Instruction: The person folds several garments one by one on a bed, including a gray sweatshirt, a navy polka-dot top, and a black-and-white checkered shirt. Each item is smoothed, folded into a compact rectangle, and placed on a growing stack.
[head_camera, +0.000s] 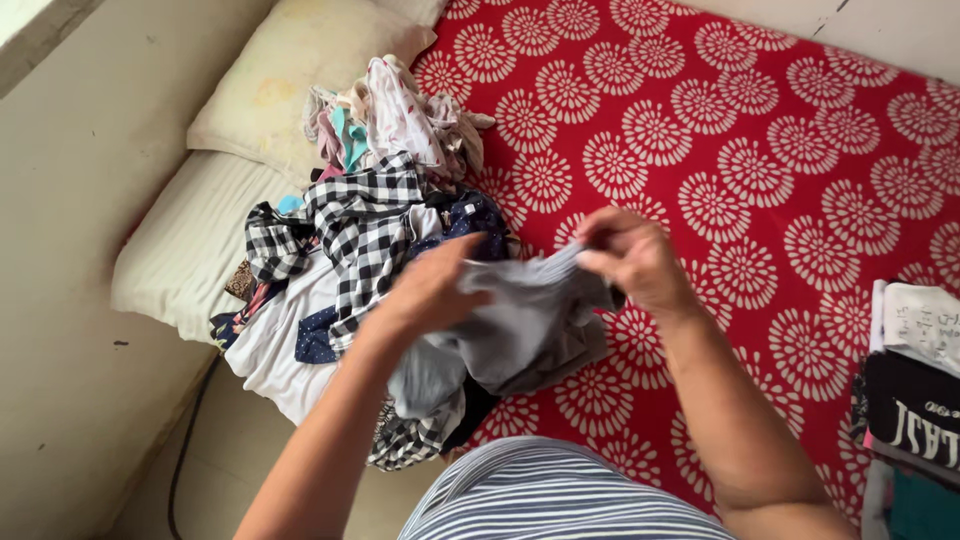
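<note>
A: What is in hand right now?

B: A soft grey cloth garment (530, 320), held up over the red bedsheet with white flower rings (760, 170). The left hand (430, 290) is closed on its upper edge at about nine o'clock of the piece; the right hand (635, 260) pinches the same edge at about two o'clock, fingers together on the cloth. The rest hangs down in folds towards six o'clock.

A: So which step would you call it?

B: I judge it the opening-out of one piece lifted from the heap, the edge drawn taut between the two hands. It is not yet flat or folded.

A: Where is the heap?

B: At ten o'clock of the hands: a jumbled pile of mixed clothes (370, 210) with a black-and-white checked shirt on top, lying against two pale cream pillows (270, 80). At three o'clock, at the frame's edge, sits a stack of folded printed garments (915, 370).

A: And the next move?

B: It likely calls for both grips to hold fast while the cloth is shaken straight, clear of the pile so nothing snags.
</note>
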